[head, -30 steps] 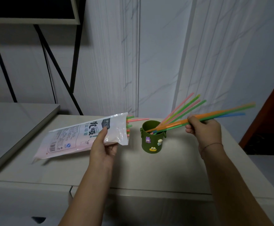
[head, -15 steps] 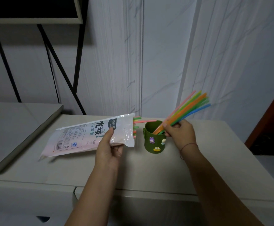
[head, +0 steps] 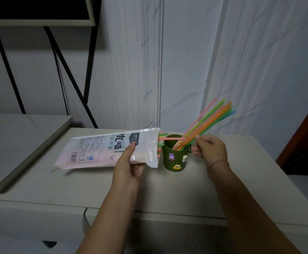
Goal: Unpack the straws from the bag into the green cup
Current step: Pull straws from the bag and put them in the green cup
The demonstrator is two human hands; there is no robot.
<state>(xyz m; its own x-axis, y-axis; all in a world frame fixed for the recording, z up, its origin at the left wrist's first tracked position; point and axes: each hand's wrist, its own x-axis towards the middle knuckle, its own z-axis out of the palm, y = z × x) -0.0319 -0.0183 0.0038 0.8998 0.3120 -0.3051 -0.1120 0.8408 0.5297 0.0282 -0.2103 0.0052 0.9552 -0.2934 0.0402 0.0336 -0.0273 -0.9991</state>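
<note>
Head view: the bag [head: 102, 149] is gripped near its open mouth by the left hand [head: 129, 167], thumb on top. It is kept almost level, mouth aimed at 3 o'clock toward the green cup [head: 175, 156], probably so that the remaining straws [head: 163, 138] can be drawn out easily. A bundle of straws [head: 208, 118] stands in the cup, leaned toward 1 o'clock. The right hand [head: 210, 149] is held at 3 o'clock of the cup, fingers curled, one fingertip touching the bundle; whether the bundle is pinched cannot be told. The cup is set on the table [head: 168, 191] between both hands.
</note>
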